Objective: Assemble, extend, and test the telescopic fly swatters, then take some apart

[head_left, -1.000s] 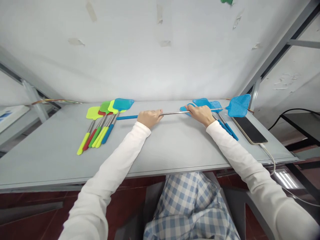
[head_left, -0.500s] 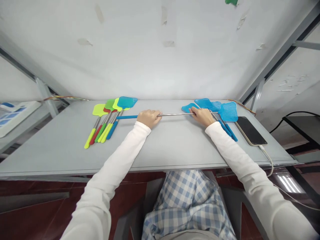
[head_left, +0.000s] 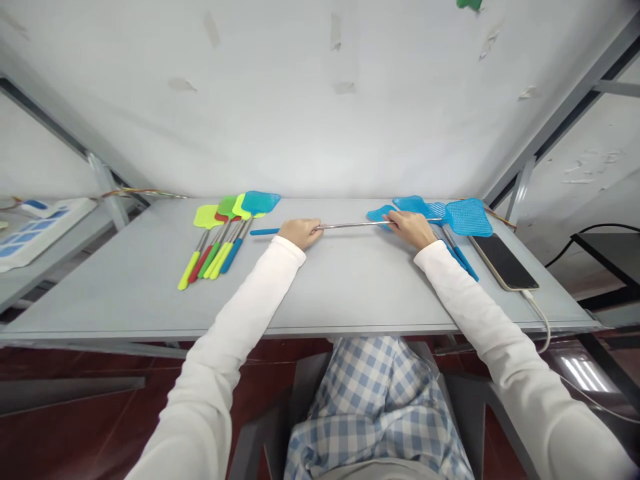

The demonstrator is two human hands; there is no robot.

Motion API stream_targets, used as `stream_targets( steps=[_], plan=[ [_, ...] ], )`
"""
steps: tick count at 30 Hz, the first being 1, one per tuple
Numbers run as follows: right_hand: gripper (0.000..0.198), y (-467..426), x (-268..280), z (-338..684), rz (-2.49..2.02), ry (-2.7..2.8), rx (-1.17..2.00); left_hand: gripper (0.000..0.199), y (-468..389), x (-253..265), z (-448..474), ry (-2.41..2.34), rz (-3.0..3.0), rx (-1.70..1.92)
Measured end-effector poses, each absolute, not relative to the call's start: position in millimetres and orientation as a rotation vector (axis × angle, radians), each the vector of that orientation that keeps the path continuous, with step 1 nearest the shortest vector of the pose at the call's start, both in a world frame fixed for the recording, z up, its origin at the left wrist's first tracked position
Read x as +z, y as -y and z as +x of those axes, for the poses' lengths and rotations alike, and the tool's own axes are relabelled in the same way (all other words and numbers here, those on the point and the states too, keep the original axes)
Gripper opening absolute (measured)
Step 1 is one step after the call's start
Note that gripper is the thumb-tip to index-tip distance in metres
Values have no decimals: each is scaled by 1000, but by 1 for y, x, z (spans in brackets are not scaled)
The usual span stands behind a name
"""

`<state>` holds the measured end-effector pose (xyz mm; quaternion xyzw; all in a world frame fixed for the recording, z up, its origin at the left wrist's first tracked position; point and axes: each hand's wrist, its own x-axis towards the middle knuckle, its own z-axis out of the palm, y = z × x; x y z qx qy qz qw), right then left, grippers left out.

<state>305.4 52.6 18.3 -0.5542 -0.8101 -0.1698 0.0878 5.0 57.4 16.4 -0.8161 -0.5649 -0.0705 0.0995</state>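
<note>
A blue fly swatter (head_left: 469, 218) with an extended metal rod lies sideways across both hands. My left hand (head_left: 301, 233) is closed round it where the blue handle meets the rod. Farther right, my right hand (head_left: 411, 228) grips the rod close to the mesh head. Behind and beside the right hand are several other blue fly swatters (head_left: 410, 204), partly covered by it. To the left of my left hand lies a fanned group of swatters with yellow, red, green and blue handles, the nearest a blue swatter (head_left: 261, 202).
A smartphone (head_left: 505, 262) with a white cable (head_left: 541, 312) lies at the right of the grey table (head_left: 350, 287). A white wall (head_left: 300, 133) rises behind. A white and blue power strip (head_left: 43, 233) is on a surface at far left.
The swatter's head end has risen slightly and shifted right, so the rod now slants upward to the right. Both hands keep their hold. The whole view has shifted a little.
</note>
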Motion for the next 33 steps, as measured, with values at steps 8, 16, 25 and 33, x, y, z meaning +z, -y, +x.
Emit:
stream_targets(
  steps=[8, 16, 25, 33],
  plan=[
    [50, -66, 25, 319, -1762, 2108, -763, 32, -66, 23, -29, 1873, -2204, -259],
    [62, -76, 14, 337, -2031, 2140, -599, 49, -76, 14, -42, 1944, -2190, -96],
    [73, -67, 12, 326, -2024, 2222, -577, 48, -74, 15, -27, 1917, -2251, -3],
    [63, -56, 15, 284, -1972, 2329, -560, 51, -53, 24, 16, 1884, -2242, -51]
  ],
)
